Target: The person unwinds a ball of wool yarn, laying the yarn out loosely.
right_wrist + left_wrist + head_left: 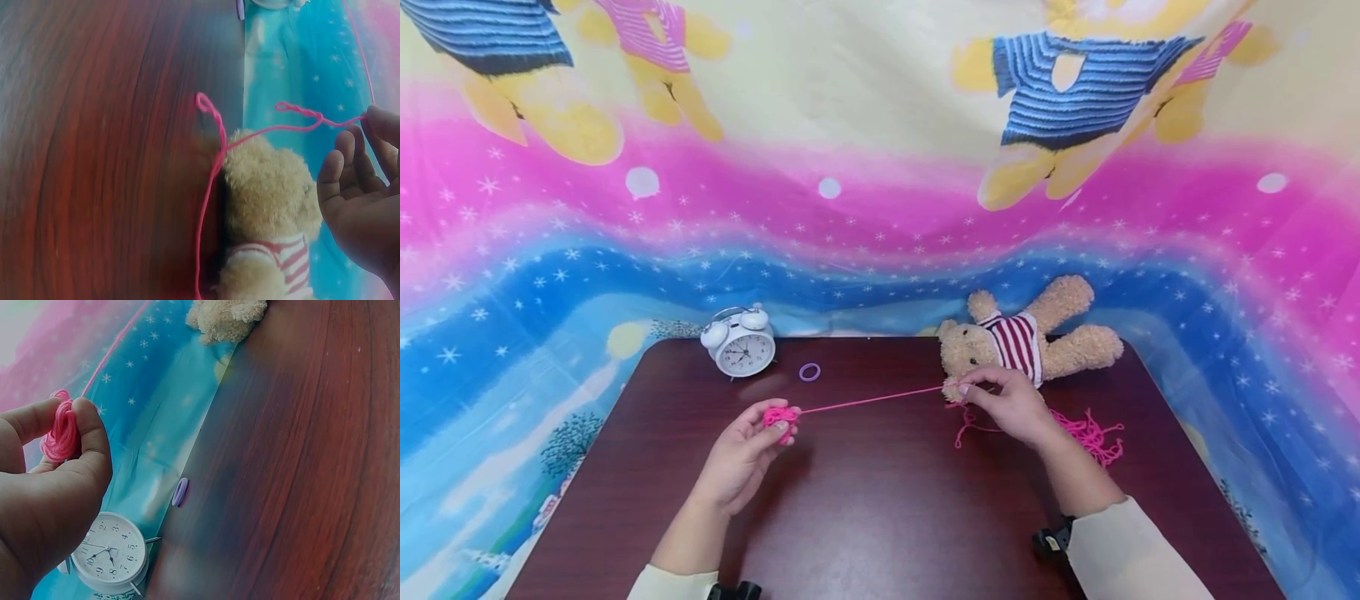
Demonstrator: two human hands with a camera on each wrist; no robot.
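Note:
Between the thumb and fingers of my left hand (741, 454) is a small wound bundle of pink yarn (780, 421), seen closer in the left wrist view as a looped bundle (60, 434). A taut pink strand (872, 400) runs from it to my right hand (1011, 408), whose thumb and forefinger pinch it. From that pinch a kinked length of yarn (269, 130) hangs down in the right wrist view. It leads toward a loose, tangled yarn pile (1093, 435), partly hidden by my right forearm. Behind my right hand lies a teddy bear (1018, 346) in a striped shirt.
A white alarm clock (743, 350) stands at the table's back left. Near it lies a purple ring (809, 372). The dark wooden table (880, 517) meets a printed cloth backdrop (865, 283) at its back edge. Dark devices are worn on both wrists.

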